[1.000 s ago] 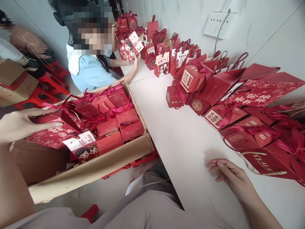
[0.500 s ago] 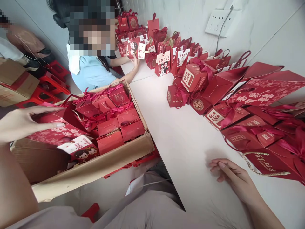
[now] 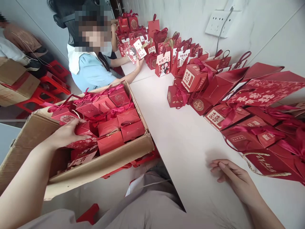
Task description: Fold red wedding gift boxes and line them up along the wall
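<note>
Gripping one red box [image 3: 86, 128], one left hand [image 3: 62, 135], one carton [image 3: 107, 163]

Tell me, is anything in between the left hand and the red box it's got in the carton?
Nothing visible: the left hand grips the red box directly. Other red boxes sit beside it in the carton.

The carton [image 3: 100, 166] stands left of the tabletop [image 3: 178, 143], gift boxes [image 3: 111, 143] packed inside, the left hand [image 3: 68, 132] at their left end. More boxes [image 3: 194, 78] line the tabletop's right side along the wall [image 3: 186, 19], right of the right hand [image 3: 231, 178].
</note>
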Motion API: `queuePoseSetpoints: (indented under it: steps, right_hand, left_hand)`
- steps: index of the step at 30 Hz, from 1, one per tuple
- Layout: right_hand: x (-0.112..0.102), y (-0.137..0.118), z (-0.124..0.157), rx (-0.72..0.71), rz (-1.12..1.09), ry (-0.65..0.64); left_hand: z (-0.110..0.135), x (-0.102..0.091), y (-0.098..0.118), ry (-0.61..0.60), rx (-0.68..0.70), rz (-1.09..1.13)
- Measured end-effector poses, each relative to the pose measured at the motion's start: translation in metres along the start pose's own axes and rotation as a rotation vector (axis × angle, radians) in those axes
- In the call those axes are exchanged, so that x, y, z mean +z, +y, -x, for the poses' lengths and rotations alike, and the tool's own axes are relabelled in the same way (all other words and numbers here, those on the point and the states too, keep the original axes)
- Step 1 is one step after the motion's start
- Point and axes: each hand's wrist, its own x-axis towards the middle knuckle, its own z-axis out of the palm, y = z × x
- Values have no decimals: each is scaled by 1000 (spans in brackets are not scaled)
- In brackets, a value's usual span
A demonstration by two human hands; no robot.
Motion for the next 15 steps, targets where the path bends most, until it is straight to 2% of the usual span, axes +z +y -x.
queuePoseSetpoints:
  steps: [3, 6, 11, 13, 15]
  right_hand:
    - [0, 1, 0, 1, -7, -5]
    - [0, 1, 1, 7, -11, -10]
    - [-1, 1, 1, 14, -18, 3]
    - [-1, 2, 1, 14, -19, 9]
    - [-1, 2, 0, 8, -18, 13]
  left_hand:
    - [-1, 9, 1, 20, 96, -173]
    - [4, 14, 5, 47, 153, -252]
    - [21, 21, 12, -67, 111, -285]
    - [32, 15, 16, -111, 68, -281]
    - [45, 4, 21, -85, 10, -295]
